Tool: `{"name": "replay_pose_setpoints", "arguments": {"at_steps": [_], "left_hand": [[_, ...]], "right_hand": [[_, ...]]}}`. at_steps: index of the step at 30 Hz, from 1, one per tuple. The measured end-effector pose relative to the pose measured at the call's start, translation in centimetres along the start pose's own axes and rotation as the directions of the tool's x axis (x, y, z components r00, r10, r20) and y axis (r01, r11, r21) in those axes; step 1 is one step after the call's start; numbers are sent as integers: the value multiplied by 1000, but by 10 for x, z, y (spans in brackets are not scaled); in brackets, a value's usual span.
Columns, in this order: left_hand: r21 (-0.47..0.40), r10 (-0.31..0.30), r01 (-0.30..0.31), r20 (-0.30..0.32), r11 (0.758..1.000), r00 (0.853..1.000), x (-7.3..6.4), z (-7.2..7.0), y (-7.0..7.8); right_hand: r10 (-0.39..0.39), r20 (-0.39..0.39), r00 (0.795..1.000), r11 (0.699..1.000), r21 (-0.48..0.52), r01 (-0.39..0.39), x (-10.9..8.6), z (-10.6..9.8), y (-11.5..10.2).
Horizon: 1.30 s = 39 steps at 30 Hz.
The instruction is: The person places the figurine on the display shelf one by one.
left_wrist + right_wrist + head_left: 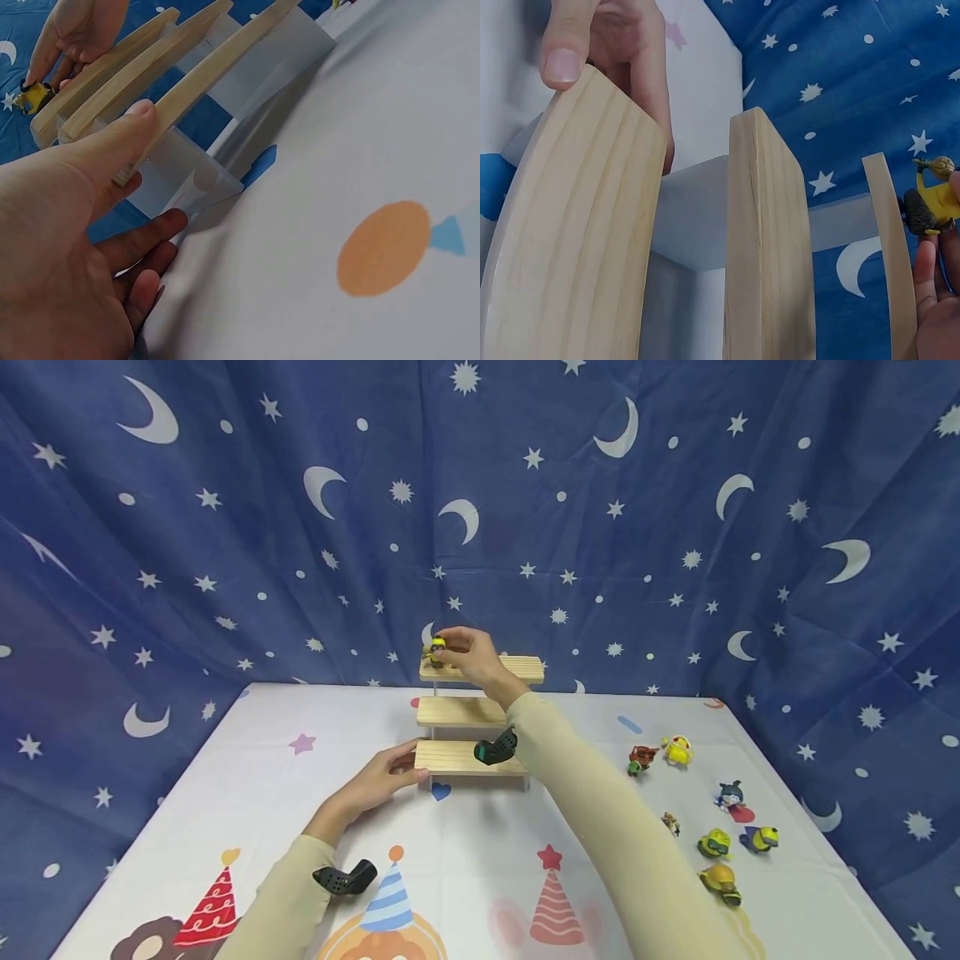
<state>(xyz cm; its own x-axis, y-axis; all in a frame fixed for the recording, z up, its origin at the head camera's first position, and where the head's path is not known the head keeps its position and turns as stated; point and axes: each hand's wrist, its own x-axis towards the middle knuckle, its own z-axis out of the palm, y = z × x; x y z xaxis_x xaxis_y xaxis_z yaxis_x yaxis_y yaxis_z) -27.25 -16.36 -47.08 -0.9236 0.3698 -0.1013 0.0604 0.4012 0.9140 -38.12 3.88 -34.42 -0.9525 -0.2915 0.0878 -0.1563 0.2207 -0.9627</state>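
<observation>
A three-tier display stand [457, 758] with pale wooden boards and clear side supports stands near the back of the table. My left hand [381, 781] holds the left end of its lowest board. In the left wrist view the thumb lies on the board's edge, and the other fingers are beside the clear support [180, 169]. Up at the top board [523, 668], my right hand [474, 657] pinches a small yellow and black figurine [437, 648] at the left end. The right wrist view shows this figurine [932, 201] right at the board's surface, its base dark.
Several small figurines lie or stand on the table's right side, among them a yellow and white one [678, 751], a red-brown one [641, 759] and a dark-haired one [729, 795]. A blue curtain [525, 510] with moons and stars hangs behind the patterned white tablecloth [300, 802].
</observation>
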Motion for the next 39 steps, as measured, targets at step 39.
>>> {"name": "replay_pose_setpoints", "arguments": {"at_steps": [39], "left_hand": [[-2, 4, -4, 14, 1000, 1000, 1, 0, 0]], "right_hand": [[-7, 52, 999, 999, 40, 5, -2, -7, -1]]}}
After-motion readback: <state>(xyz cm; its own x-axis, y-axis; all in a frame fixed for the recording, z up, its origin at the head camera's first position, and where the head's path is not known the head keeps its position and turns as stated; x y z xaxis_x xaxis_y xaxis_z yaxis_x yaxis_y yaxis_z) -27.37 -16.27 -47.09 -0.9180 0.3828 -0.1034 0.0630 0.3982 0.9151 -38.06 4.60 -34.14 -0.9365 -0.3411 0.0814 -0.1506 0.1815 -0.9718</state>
